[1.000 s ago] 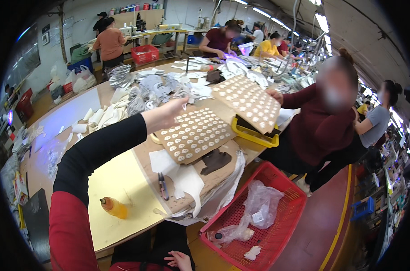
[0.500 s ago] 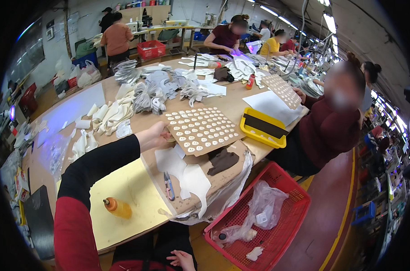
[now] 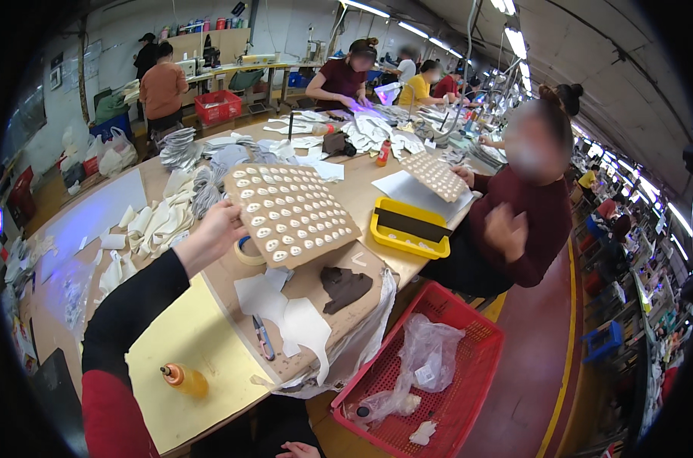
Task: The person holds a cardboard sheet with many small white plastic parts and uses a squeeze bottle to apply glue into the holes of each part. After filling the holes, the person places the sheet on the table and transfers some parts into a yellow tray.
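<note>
**Brown board of pale pieces held above the worktable**

We see a brown board point(image 3: 291, 214) dotted with rows of small pale pieces, just left of the frame's centre, tilted over the table point(image 3: 171, 359). Our left hand point(image 3: 213, 237) grips its left edge, fingers closed on it. Our right hand point(image 3: 300, 450) barely peeks in at the bottom edge; we cannot tell its state. Right of the board lies a yellow tray point(image 3: 407, 227); lower right stands a red basket point(image 3: 430, 382).

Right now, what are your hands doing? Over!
Left hand grips edge of brown board covered in small white pieces, held above the table. Right hand low at frame bottom, holding nothing seen. Tape roll under the board.
</note>
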A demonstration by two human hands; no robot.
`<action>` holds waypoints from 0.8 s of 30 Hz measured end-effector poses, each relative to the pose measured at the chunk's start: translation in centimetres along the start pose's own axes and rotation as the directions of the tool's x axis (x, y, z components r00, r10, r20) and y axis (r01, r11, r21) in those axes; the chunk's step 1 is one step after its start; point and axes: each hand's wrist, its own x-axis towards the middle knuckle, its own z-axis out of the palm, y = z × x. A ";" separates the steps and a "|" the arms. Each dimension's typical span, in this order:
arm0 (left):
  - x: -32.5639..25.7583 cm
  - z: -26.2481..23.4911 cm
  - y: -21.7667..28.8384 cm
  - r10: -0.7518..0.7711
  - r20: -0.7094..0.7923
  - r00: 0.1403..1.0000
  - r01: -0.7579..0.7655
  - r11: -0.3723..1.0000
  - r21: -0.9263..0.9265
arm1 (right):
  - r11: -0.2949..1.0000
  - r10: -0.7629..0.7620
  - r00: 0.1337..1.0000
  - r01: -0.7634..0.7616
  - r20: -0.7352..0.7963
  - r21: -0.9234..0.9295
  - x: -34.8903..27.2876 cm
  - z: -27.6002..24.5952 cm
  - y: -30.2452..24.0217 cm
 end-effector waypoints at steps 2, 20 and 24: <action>-1.7 0.1 2.4 0.061 0.019 0.998 -0.061 0.998 -0.008 | 0.999 0.029 1.000 -0.029 0.000 -0.036 1.0 -0.5 0.5; -26.7 -16.8 15.0 0.629 -0.462 0.626 -0.674 0.734 0.086 | 0.152 -0.720 0.263 0.963 0.642 -0.223 -5.7 8.7 -9.9; -33.6 -18.4 14.6 0.625 -0.546 0.557 -0.669 0.728 0.151 | 0.111 -0.742 0.162 0.987 0.651 -0.119 -4.5 11.3 -12.7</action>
